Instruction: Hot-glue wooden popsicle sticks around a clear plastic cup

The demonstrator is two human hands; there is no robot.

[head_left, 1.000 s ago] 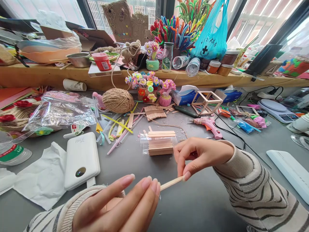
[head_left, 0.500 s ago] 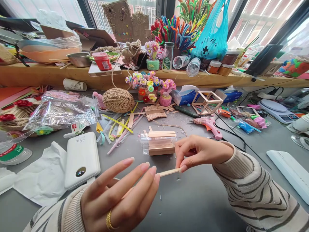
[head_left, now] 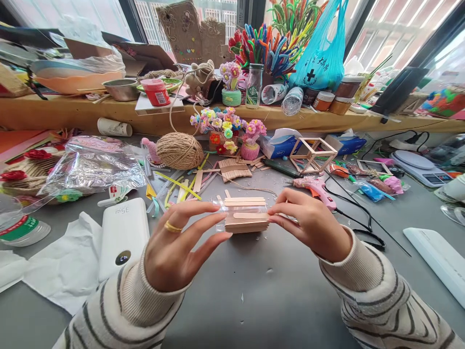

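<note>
A bundle of wooden craft sticks [head_left: 247,227] lies in a clear plastic wrapper in front of me, with a few loose sticks on top. My right hand [head_left: 303,220] pinches the right end of one craft stick [head_left: 250,216], held level over the bundle. At the bundle's left end, my left hand [head_left: 176,247] has its thumb and fingers apart and holds nothing. Whether its fingertips touch the wrapper [head_left: 220,224], I cannot tell.
Behind the bundle lie a flat mat of sticks [head_left: 234,170], a twine ball [head_left: 179,150] and an open stick frame [head_left: 313,154]. A pink glue gun [head_left: 317,189] with its cable is at right. A white power bank [head_left: 125,232] lies left.
Both hands have moved forward to the bundle, the right one carrying a craft stick. My left hand has left the stick's other end and turned, thumb toward me.
</note>
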